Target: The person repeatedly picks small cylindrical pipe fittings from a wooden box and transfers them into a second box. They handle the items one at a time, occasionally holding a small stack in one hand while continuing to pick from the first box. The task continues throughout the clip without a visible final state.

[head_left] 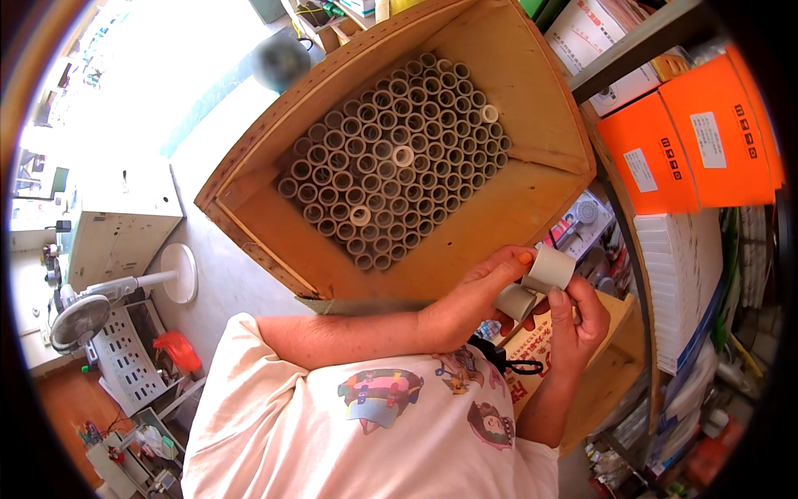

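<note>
My left hand [486, 287] reaches across from the left and is closed around short grey pipe sleeves. Its thumb rests against the upper pipe sleeve [552, 268]. A second pipe sleeve [515, 303] sits just below, its open end toward me, close to the left fingers. On the right, my right hand [582, 320] pinches the lower edge of the upper sleeve with thumb and forefinger. Some fingers are hidden behind the sleeves. Beyond my hands a tilted wooden box [515, 204] holds many similar grey sleeves [401, 133], standing on end in close rows; a few look whiter.
Orange cartons [657, 158] and a stack of white panels [677, 283] stand on the right. A wooden crate [611, 366] is below my right hand. At the left are a standing fan [81, 320], a pale cabinet [125, 212] and a red bag [176, 351].
</note>
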